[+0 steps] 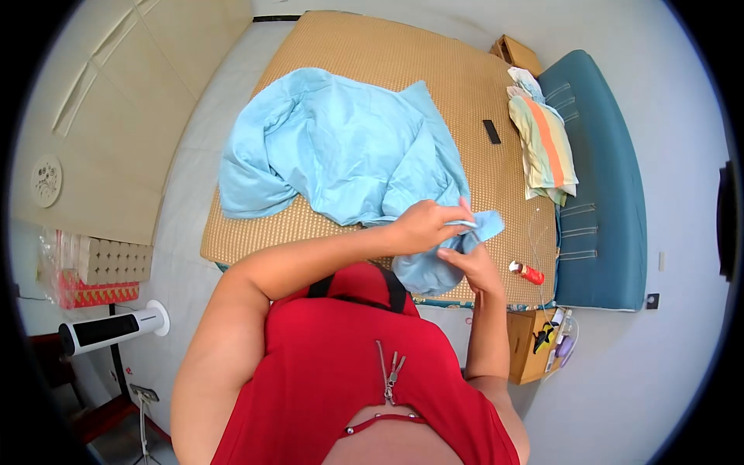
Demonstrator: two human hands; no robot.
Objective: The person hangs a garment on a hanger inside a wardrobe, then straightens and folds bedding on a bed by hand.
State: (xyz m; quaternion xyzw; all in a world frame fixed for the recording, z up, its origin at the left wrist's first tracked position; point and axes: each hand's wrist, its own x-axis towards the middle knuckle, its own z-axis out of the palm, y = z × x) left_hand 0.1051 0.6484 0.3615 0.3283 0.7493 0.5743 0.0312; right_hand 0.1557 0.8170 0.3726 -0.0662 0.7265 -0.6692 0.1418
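Note:
A light blue bed cover (pixel 341 147) lies crumpled over the near middle of the bed, one end drawn toward my body. My left hand (pixel 425 226) is closed at that end, pinching the fabric edge between thumb and fingers. Just to its right, my right hand (pixel 474 267) grips the same end from below, its thumb on top and its other fingers partly hidden by the cloth. A small flap of fabric sticks out to the right between the hands. Below them a bunched part of the cover hangs at the bed's near edge.
The bed has a woven tan mat (pixel 372 39) and a blue padded headboard (pixel 604 194) on the right. A striped pillow (pixel 542 143), a black remote-like object (pixel 491 132) and a red bottle (pixel 528 273) lie there. A wooden nightstand (pixel 523 349) stands at right, a white fan (pixel 116 328) at left.

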